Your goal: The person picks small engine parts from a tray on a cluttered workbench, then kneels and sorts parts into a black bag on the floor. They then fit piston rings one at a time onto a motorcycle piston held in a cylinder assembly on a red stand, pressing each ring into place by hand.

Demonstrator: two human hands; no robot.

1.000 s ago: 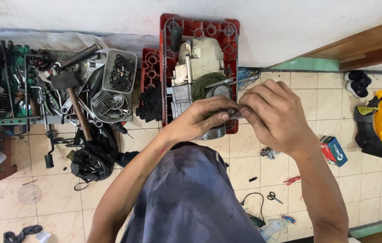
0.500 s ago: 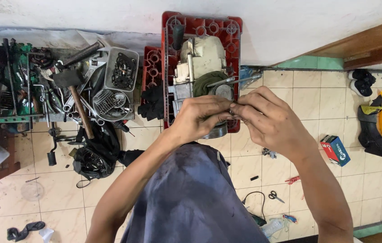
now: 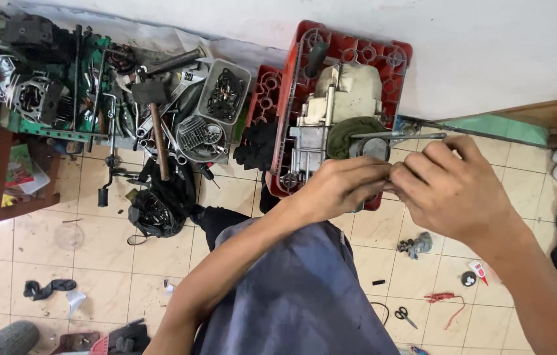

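My left hand (image 3: 344,187) and my right hand (image 3: 452,187) meet fingertip to fingertip over the near edge of a red plastic crate (image 3: 295,72). Both pinch a small part between them; it is too hidden by the fingers to name. In the crate lies a grey metal engine block (image 3: 331,115) with a dark green cloth (image 3: 347,131) on it. A thin metal rod (image 3: 397,135) lies across the engine just above my fingers. My knee in grey-blue cloth (image 3: 298,296) fills the lower middle.
Left of the crate lies a heap of tools and parts: a hammer (image 3: 155,125), a grey tray of small parts (image 3: 224,92), a black bag (image 3: 157,210). Engine pieces (image 3: 29,98) sit at far left. Scissors (image 3: 404,317) and a red wire (image 3: 446,299) lie on the tiled floor.
Both hands stay joined on the small part over the crate's edge, with only a slight shift of the fingers. The view has moved a little.
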